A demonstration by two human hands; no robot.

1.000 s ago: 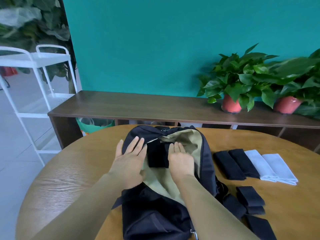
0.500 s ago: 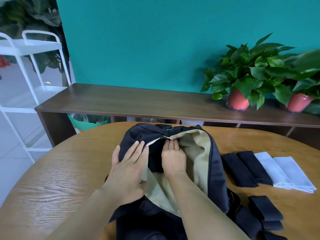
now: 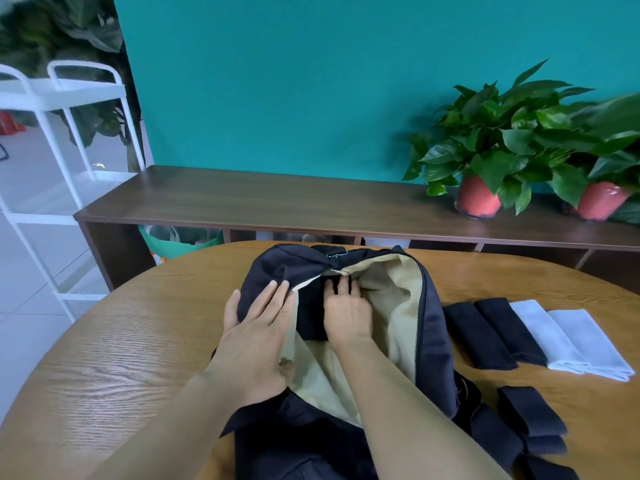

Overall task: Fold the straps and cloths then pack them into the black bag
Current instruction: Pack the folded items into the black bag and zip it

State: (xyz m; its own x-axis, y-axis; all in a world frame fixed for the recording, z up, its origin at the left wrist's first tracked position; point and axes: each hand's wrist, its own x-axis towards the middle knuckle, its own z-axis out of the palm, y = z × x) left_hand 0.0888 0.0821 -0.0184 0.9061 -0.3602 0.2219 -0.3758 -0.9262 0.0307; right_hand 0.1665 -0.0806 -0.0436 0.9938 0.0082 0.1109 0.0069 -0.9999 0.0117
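Note:
The black bag [image 3: 433, 327] lies unzipped on the round wooden table [image 3: 104, 368], its tan lining showing. My left hand [image 3: 256, 337] lies flat on the bag's left flap, fingers straight, thumb at the lining's edge. Inside the opening, my right hand [image 3: 346, 313] presses with straight fingers on a folded black cloth [image 3: 311, 317]. To the bag's right lie two folded black cloths [image 3: 491, 334] and two folded white cloths [image 3: 575, 337]. Folded black straps [image 3: 530, 414] sit near the bag's lower right corner.
A long dark wooden bench [image 3: 277, 202] runs behind the table along the teal wall, with two potted plants [image 3: 485, 150] at its right end. A white metal cart [image 3: 52, 133] stands at the left. A green bin [image 3: 180, 240] sits under the bench.
My right hand has slid deeper into the bag, pushing the black cloth toward the top of the opening. My left hand has stayed on the flap. The view shifted slightly.

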